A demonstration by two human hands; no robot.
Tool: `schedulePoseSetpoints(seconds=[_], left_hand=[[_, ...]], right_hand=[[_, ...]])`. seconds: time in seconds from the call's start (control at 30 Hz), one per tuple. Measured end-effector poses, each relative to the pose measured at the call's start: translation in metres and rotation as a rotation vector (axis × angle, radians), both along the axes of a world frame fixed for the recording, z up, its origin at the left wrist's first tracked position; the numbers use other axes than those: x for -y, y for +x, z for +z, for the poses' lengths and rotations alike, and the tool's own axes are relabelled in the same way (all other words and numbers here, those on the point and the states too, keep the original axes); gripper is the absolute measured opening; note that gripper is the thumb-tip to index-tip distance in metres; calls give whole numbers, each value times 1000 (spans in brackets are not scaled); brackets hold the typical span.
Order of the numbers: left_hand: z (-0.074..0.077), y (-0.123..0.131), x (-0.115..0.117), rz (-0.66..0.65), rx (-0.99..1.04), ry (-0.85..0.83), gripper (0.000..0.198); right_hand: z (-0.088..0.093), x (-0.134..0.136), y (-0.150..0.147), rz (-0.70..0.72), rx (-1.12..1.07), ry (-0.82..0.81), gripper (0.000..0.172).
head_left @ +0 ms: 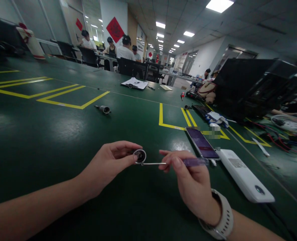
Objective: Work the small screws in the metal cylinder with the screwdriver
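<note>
Between the thumb and fingers of my left hand [110, 164] is a small round metal part [139, 156], its dark hollow end turned toward me. My right hand [188, 177] grips a screwdriver by its translucent purple handle [195, 162]. The thin metal shaft [153, 163] points left, and its tip meets the lower rim of the round part. Farther off on the green table [63, 157] lies a similar metal part [104, 109] with a narrow stem. Inside the round part the details are too small to make out.
Right of my right hand lie a phone [202, 143] and a white power bank [245, 175] with a cable. Farther back are a clipboard with papers [134, 83], a red screwdriver [182, 96] and a large black case [251, 87]. Tangled wires [271, 130] lie at the right.
</note>
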State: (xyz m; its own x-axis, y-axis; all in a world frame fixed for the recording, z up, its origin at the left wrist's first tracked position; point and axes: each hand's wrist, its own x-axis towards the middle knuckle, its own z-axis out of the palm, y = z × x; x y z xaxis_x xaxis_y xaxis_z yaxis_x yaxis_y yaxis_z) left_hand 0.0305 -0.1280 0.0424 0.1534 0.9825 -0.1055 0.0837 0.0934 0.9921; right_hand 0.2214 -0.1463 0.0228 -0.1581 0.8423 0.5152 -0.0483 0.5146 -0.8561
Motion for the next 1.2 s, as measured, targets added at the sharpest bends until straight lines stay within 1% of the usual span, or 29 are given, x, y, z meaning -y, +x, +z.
schedulePoseSetpoints(seconds=[0.07,0.13,0.27,0.43,0.77,0.9,1.1,1.2], left_hand=[[0,2,1,-5,4,8,21],[0,4,3,-10,11,19,22],[0,6,5,-2,10,37,21],[-2,5,5,-18,-6,49,21],[-3,7,6,-9,-14,54,20],[-5,7,5,6,-6,55,19],[-8,5,3,5,-2,69,17],[-7,5,3,13,2,72,15]], right_hand=[[7,4,2,-44,178,212,13],[12,9,2,-26,345,349,14],[15,11,0,-19,523,499,10],[12,8,-2,-64,616,636,9],[7,9,-7,-107,737,793,3],[5,9,-8,-101,765,824,3],[6,12,-9,-114,781,812,5],[7,13,-10,-115,795,792,5]])
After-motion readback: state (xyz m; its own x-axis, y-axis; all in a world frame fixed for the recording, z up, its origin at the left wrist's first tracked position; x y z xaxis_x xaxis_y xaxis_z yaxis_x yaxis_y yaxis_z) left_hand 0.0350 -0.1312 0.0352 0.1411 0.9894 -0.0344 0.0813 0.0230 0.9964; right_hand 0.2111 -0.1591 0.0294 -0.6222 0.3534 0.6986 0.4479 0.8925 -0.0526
